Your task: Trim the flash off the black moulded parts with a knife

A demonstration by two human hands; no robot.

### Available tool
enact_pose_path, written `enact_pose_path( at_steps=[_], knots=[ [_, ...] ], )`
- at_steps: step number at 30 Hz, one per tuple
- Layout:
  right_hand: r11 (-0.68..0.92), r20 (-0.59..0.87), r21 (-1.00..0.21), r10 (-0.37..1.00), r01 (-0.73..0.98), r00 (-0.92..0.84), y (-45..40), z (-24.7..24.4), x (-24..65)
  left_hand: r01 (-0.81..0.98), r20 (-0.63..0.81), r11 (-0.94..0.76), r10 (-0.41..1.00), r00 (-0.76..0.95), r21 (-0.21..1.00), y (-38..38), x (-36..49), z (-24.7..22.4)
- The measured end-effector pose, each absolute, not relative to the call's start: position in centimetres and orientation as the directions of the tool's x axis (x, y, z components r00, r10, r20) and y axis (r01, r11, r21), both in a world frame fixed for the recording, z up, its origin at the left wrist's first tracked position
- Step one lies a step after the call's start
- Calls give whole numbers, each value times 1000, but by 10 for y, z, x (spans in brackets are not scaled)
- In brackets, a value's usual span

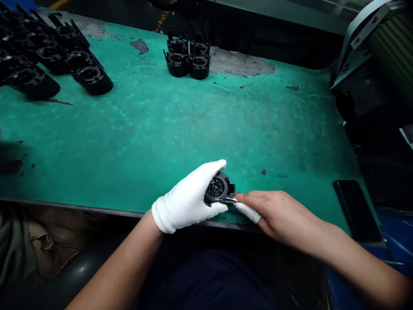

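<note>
The left hand [215, 186], in a white glove, is curved in a wide C around a black round part [216, 187], gripping it with the far side of the glove along its far left edge and the near side along its near edge. The part's ringed face is turned up toward the camera and its tab [232, 188] points right; being round, the face shows no clear long axis. The right hand [237, 200], bare but for a white thumb covering [248, 212], pinches a slim metal tool [228, 200] with its fingers nearly closed. The tool's long axis runs roughly left to right, its tip pointing left over the part's near edge. Both hands are above the near edge of the green counter [155, 129], around the middle. To the right, a black phone [356, 211] lies with its long axis running near to far, its far end slanted left. Four black housings [199, 69] stand grouped at the far middle, more black housings [93, 79] crowd the far left, and a machine [371, 82] is at the far right.
</note>
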State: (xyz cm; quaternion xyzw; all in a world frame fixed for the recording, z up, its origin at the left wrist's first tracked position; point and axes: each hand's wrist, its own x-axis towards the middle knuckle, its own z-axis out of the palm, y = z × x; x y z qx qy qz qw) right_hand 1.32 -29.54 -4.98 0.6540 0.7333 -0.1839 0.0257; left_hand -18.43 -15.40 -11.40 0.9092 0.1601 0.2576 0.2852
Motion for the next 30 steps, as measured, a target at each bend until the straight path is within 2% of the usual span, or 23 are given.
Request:
enact_pose_path(
  at_steps=[5,12,14,17,19,20,22,24,27,30],
  knots=[
    [65,-209,-157,973,986,-98,-296,-53,11,133,384,-788,431,816,601,-151,-183,-112],
    [158,-285,-59,944,986,-168,-282,-36,9,137,376,-799,418,827,586,-148,-183,-110],
    [146,-267,-174,945,974,-190,-281,-33,12,147,384,-802,427,819,579,-151,-183,-112],
    [-45,-226,-538,970,842,-93,-293,-43,9,233,475,-791,543,693,565,-166,-183,-124],
    [-248,-287,-774,958,583,27,-308,-61,-4,322,555,-769,627,546,552,-179,-182,-134],
    [-344,-353,-849,934,400,54,-315,-72,-13,356,581,-755,653,486,551,-184,-182,-139],
    [-494,-494,-869,869,23,21,-326,-93,-33,401,584,-721,693,423,565,-192,-182,-146],
    [-543,-552,-814,834,-207,-17,-330,-107,-52,418,554,-686,727,406,595,-194,-182,-149],
    [-502,-526,-820,851,-275,13,-328,-108,-68,416,526,-666,745,410,620,-191,-182,-148],
    [-379,-372,-913,925,-150,-72,-326,-93,-78,422,548,-687,726,415,591,-188,-181,-147]
  ],
)
